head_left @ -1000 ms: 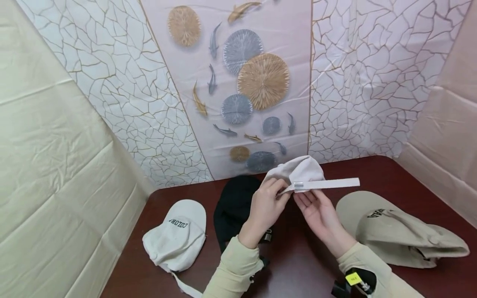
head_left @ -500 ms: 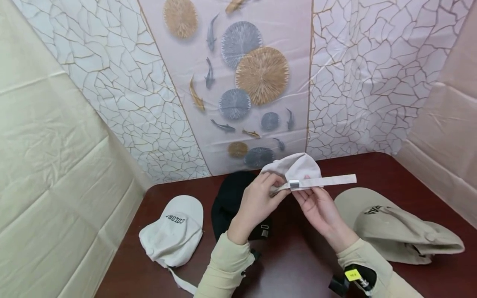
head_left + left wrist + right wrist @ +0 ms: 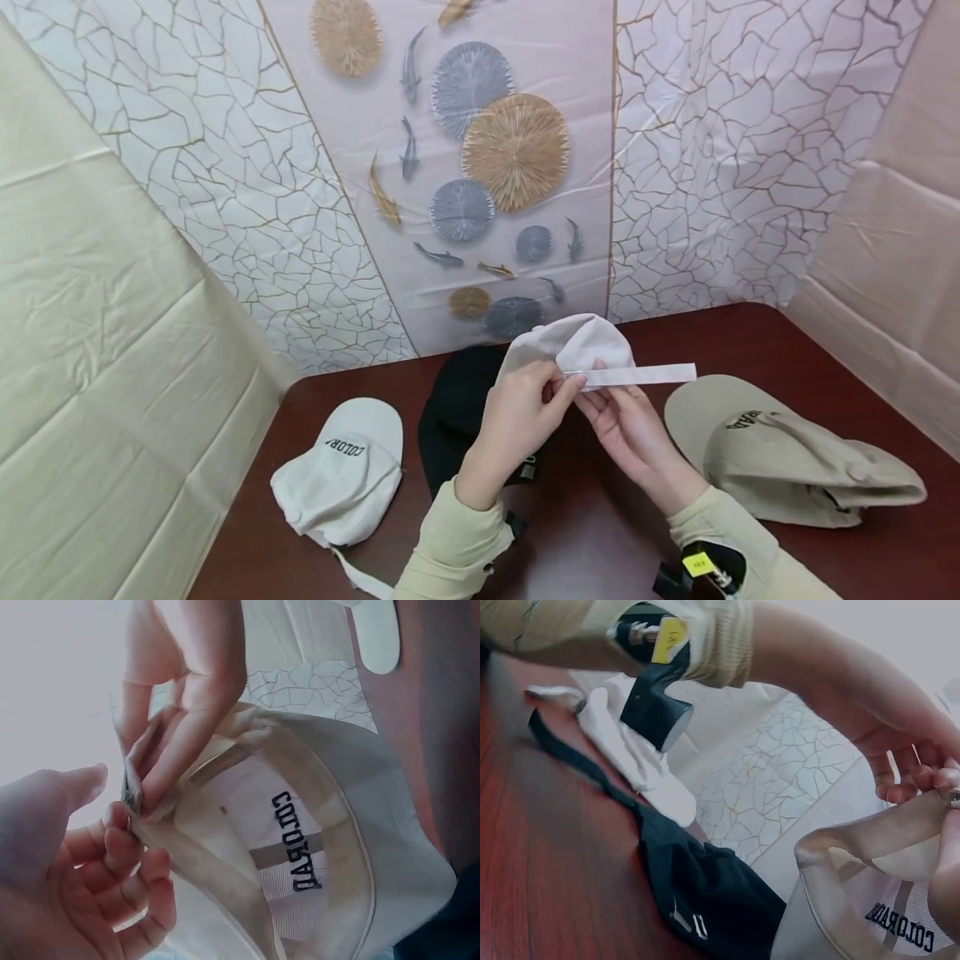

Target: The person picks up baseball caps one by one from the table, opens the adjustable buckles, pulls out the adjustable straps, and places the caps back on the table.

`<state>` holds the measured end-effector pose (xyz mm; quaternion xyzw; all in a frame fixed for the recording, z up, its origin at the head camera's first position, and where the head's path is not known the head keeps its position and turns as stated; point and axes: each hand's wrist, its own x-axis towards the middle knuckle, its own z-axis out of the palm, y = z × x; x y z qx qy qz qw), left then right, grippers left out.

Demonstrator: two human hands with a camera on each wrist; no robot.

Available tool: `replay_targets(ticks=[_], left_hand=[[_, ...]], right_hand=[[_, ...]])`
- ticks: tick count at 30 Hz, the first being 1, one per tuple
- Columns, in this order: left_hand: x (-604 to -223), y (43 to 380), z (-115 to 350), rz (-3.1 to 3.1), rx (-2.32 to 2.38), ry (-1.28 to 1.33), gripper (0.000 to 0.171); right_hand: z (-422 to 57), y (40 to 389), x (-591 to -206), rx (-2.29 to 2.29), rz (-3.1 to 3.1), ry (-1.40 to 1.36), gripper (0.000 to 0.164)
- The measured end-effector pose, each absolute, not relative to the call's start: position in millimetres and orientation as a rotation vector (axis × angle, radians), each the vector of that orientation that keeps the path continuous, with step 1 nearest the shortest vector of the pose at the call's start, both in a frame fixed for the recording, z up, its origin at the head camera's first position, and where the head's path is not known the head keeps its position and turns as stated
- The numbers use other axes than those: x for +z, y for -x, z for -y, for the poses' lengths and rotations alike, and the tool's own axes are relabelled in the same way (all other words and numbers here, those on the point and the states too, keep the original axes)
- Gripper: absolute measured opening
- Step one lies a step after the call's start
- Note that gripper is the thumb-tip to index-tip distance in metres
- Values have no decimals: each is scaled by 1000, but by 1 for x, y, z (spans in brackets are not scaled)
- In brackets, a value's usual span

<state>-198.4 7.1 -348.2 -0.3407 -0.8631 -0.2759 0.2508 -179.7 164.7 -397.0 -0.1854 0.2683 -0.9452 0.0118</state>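
**Both hands grip an off-white baseball cap by its back strap**

Closest in, two cream sleeves reach over the near edge of the tabletop; the right one carries a black wrist device with a yellow label. The left hand pinches the strap by its metal buckle, thumb and forefinger together. The right hand holds the strap and the cap's rear rim from below, palm turned up, with a fingertip showing above the band. The strap's loose end sticks out straight toward the tabletop's right edge. The cap is up off the tabletop, and black COLORADO lettering shows inside its crown.

By the tabletop's left edge lies a white baseball cap, brim toward the far edge, its own strap trailing toward the near edge. Along the right edge rests a khaki baseball cap, crown partly collapsed, brim toward the far left corner. A black baseball cap sits left of centre near the far edge, partly hidden by the left hand.

Beyond the far edge hangs a patterned backdrop with fish and round motifs between crackle-pattern panels; plain cream cloth flanks it.
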Motion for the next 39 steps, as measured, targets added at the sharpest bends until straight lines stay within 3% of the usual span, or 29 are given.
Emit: replay_targets(ticks=[7,31,39], left_hand=[[-351,197,-8,2388,-620,870,41],[-351,193,-9,2370,-560,828,24],[-351,194,-10,2363,-545,838,24]], right_hand=[[-158,175,-397,-2930,-995,683,26],[-156,175,-394,-2941,-1186,443,25],[-157,176,-393,-2933,-1158,504,27]])
